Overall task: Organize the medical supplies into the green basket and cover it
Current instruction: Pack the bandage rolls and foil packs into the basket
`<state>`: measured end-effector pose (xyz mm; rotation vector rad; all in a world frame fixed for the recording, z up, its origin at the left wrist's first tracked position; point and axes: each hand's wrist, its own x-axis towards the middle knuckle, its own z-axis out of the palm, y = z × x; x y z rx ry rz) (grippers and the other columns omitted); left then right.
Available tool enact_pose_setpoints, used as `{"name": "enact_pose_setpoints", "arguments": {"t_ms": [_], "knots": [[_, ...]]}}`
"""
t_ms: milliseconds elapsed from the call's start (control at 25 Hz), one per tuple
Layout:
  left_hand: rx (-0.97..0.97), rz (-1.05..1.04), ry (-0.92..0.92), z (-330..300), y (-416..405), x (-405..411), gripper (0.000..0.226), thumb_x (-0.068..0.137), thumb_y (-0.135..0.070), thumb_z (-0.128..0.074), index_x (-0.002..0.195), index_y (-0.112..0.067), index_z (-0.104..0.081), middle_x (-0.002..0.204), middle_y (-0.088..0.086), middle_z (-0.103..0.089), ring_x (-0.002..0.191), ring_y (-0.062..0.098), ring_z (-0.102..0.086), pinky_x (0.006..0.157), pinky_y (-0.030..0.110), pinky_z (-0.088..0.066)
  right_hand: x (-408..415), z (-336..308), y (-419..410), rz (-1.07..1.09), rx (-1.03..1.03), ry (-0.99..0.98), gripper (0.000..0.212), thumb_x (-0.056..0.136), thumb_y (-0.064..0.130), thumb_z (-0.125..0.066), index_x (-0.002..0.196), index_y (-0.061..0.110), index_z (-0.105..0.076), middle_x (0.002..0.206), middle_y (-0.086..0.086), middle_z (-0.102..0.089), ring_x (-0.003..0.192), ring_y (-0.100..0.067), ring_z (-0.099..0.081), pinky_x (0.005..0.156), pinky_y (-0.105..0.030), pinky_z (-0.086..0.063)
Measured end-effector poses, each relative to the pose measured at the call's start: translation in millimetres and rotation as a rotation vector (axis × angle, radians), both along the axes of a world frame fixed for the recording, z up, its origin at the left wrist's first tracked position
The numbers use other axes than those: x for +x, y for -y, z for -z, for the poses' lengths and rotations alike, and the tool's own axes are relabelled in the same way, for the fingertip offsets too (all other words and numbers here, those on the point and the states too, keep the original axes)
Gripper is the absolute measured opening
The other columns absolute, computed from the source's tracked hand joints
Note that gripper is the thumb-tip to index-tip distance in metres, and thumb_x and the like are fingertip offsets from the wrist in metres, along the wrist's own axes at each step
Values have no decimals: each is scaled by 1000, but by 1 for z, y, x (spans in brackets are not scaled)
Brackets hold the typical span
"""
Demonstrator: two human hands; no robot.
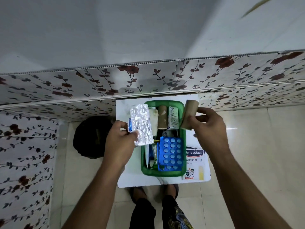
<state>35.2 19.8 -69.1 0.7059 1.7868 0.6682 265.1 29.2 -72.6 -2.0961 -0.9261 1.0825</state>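
plaster box (194, 162) lies right of basket (165, 174) on board (132, 180).

Green basket (182, 138), blue blister pack (171, 152), silver foil strip (142, 124), rose-patterned wall (66, 86).

The left hand (121, 144) holds a shiny pill strip (142, 123) at nine o'clock of the green basket (162, 173), the right hand (209, 128) a brown roll (188, 114) at two o'clock.

I see dim, cool, even light with soft shadows. The wide lens bends the patterned wall (148, 75) into curves toward the frame edges. Pale glare sits on the floor tiles (247, 129), and both hands smear with slight motion blur.
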Motion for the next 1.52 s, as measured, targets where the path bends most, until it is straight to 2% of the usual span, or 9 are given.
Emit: {"name": "enact_pose_setpoints", "arguments": {"t_ms": [80, 280, 400, 600, 800, 1000, 1160, 1400, 1520], "knots": [[-16, -12, 5, 4, -2, -1, 22, 85, -1, -66, 85, -17, -52, 76, 0, -73, 76, 23, -69, 61, 36, -58, -14, -3, 4, -65, -11, -19, 33, 70, 47, -62, 102, 38, -63, 82, 16, -73, 71, -1, -70, 67, -32, -59], [64, 409, -454, 5, 34, 15, 32, 76, -21, -76, 78, -30, -45, 63, -6, -64, 59, 6, -59, 51, 27, -39, -18, -2, -1, -47, -11, 8, 42, 77, 42, -63, 117, 28, -65, 87, 12, -72, 75, -3, -70, 71, -30, -58], [92, 573, -567, 6, 37, 21, 32, 74, -29, -80, 72, -22, -48, 65, -5, -60, 65, 19, -60, 59, 35, -47, -20, -3, -1, -70, 7, 4, 45, 76, 42, -64, 118, 26, -64, 92, 9, -73, 75, -4, -70, 71, -34, -61], [29, 821, -798, 4, 24, 16, 51, 68, -49, -81, 68, -24, -37, 66, -8, -55, 65, 23, -56, 47, 29, -28, -15, -1, 2, -67, -14, -10, 44, 75, 39, -64, 117, 29, -64, 90, 10, -72, 77, -6, -71, 72, -40, -62], [203, 764, -685, 5, 22, 19, 40, 79, -27, -77, 102, -22, -45, 77, -1, -60, 69, 25, -61, 57, 37, -48, -13, 1, 9, -83, -10, -22, 43, 77, 39, -66, 119, 31, -61, 92, 12, -72, 76, -4, -71, 69, -38, -63], [118, 510, -570, 5, 19, 9, 16, 84, -14, -70, 87, -23, -58, 66, -3, -65, 62, 18, -65, 63, 36, -55, -7, 3, 11, -79, -12, -19, 44, 79, 38, -67, 122, 30, -59, 95, 12, -71, 79, -6, -71, 69, -39, -63], [13, 339, -193, 1, 16, 17, 17, 83, -10, -73, 79, -23, -63, 61, -4, -68, 54, 15, -71, 66, 47, -61, 1, 3, 8, -48, -2, -21, 49, 77, 38, -66, 124, 26, -60, 97, 6, -73, 81, -11, -72, 72, -43, -62], [-6, 690, -397, 17, 23, 64, 25, 79, -21, -79, 100, -17, -65, 87, 7, -71, 81, 27, -69, 74, 37, -55, 4, 0, 6, -42, -16, -8, 43, 74, 37, -64, 117, 32, -60, 91, 5, -74, 77, -14, -72, 72, -45, -61], [30, 684, -430, 10, 17, 50, 26, 82, -24, -75, 107, -16, -71, 96, 6, -75, 80, 22, -72, 75, 33, -57, 0, -3, 10, -119, -27, 9, 50, 77, 36, -66, 125, 35, -54, 89, 7, -73, 75, -12, -72, 70, -41, -61]]}}
